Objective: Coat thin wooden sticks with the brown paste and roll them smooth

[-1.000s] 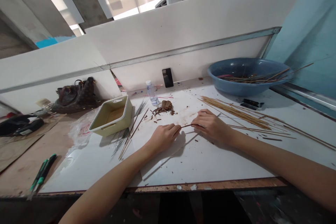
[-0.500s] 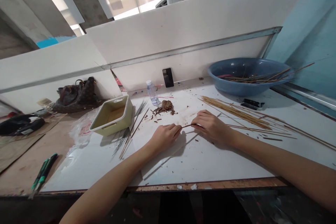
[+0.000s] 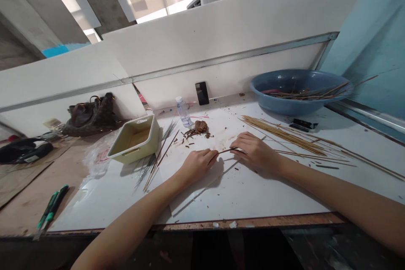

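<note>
Both of my hands rest on the white tabletop and share one thin brown stick. My left hand pinches its near end with curled fingers. My right hand is closed over the stick's other part, palm down. A lump of brown clay-like material with crumbs around it lies just beyond my hands. A long pile of thin sticks stretches away to the right of my right hand.
A blue basin holding more sticks stands at the back right. A cream rectangular tray, a small clear bottle, a phone leaning on the partition, a brown bag and green-handled tools lie to the left. A small black object lies by the basin.
</note>
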`<state>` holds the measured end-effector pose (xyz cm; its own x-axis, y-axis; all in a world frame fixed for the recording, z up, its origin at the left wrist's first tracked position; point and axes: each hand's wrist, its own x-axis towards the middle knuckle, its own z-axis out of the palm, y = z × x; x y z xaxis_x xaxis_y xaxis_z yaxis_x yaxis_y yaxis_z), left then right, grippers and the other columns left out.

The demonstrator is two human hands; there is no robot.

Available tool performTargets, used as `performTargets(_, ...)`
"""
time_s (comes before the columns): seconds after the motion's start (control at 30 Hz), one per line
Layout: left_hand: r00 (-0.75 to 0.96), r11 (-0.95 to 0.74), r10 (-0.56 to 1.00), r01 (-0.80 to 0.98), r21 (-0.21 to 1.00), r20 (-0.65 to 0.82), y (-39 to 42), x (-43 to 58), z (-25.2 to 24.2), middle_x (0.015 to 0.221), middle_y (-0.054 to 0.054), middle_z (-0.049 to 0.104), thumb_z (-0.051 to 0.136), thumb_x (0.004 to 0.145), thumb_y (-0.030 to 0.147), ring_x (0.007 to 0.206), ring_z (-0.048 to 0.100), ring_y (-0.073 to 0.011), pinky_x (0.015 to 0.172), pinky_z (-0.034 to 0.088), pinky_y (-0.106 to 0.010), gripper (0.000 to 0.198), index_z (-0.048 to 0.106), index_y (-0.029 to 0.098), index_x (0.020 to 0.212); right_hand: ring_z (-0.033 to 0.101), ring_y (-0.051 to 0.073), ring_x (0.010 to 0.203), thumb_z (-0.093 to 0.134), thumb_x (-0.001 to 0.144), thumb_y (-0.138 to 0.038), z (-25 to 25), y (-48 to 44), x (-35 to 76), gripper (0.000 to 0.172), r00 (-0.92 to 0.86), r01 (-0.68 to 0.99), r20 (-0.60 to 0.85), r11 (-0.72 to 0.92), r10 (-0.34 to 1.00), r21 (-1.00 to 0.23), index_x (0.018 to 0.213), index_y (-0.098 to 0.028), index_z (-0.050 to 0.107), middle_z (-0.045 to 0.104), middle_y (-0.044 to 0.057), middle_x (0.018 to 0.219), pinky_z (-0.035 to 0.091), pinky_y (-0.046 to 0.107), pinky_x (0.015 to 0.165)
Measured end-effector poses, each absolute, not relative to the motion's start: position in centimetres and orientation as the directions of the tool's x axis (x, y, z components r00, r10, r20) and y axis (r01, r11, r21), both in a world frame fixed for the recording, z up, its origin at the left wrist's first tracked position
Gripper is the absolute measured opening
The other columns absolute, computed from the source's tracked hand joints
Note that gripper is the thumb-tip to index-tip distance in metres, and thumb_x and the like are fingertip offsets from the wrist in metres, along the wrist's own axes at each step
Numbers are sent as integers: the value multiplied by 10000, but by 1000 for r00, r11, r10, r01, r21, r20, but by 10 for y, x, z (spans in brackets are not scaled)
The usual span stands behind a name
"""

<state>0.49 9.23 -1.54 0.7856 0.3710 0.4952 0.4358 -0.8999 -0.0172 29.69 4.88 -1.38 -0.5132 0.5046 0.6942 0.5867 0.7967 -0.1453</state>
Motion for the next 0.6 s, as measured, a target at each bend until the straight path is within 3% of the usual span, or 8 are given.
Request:
performTargets(0.23, 774, -898, 380, 441, 0, 506, 91, 6, -14, 873, -70, 805, 491, 1164, 259, 725, 791, -193, 636, 632, -306, 280, 760, 186, 1147, 689, 266, 880, 591, 1140, -212, -13, 47, 294, 171, -503, 586, 696, 794, 512, -162, 1075, -218, 749, 795, 66, 910, 555, 462, 865)
performTargets(0.6, 754, -894, 398, 448, 34, 523, 92, 6, -16, 902, -73, 817, 521, 1163, 299, 727, 798, -198, 655, 643, -305, 262, 749, 189, 1230, 728, 279, 953, 616, 1124, -215, -13, 48, 293, 153, -493, 586, 690, 788, 530, -187, 1138, -222, 768, 819, 80, 979, 574, 460, 902)
